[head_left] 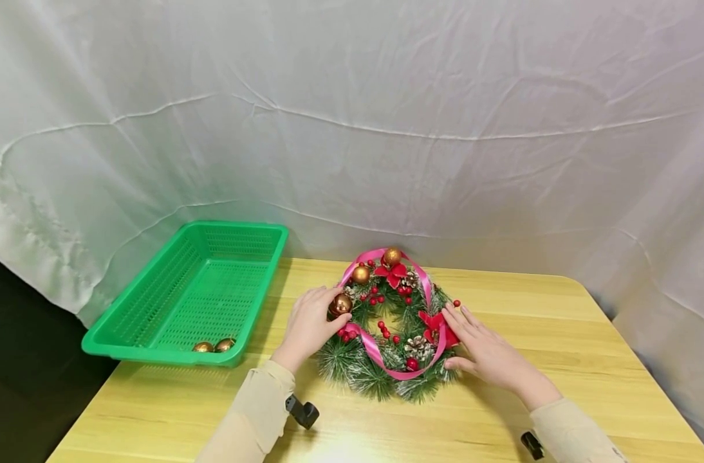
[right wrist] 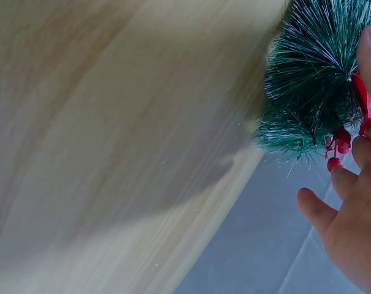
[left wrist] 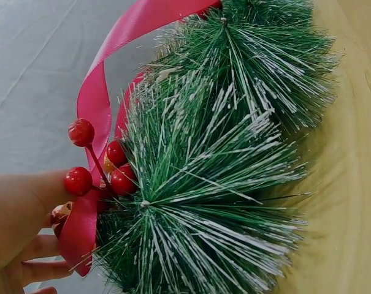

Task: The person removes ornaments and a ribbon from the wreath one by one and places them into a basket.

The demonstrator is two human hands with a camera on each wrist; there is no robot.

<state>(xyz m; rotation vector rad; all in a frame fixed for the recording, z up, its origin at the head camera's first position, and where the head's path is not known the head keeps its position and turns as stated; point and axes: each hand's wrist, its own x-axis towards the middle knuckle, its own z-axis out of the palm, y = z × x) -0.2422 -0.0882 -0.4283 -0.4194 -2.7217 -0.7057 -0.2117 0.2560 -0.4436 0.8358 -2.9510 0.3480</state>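
Observation:
A green wreath (head_left: 369,373) with frosted needle tips lies on the table, bearing red berries (left wrist: 79,180), pine cones (head_left: 417,348), red flowers (head_left: 390,275) and gold balls (head_left: 360,274). A loop of pink ribbon (head_left: 374,350) runs over it. At its left side is my left hand (head_left: 313,321), thumb and fingers loosely spread about a shiny bronze ball (head_left: 342,304). My right hand (head_left: 491,350) lies along the opposite side, fingers extended, fingertips at a red flower (head_left: 435,325). In the right wrist view, the fingers (right wrist: 351,180) are beside small berries at the wreath's edge.
To the left, a green plastic basket (head_left: 263,283) holds two bronze balls (head_left: 224,344) near its front corner, and overlaps the edge of the wooden table (head_left: 560,334). A pale cloth (head_left: 387,128) hangs behind the table. Dark wrist cameras (head_left: 302,411) sit at both sleeves.

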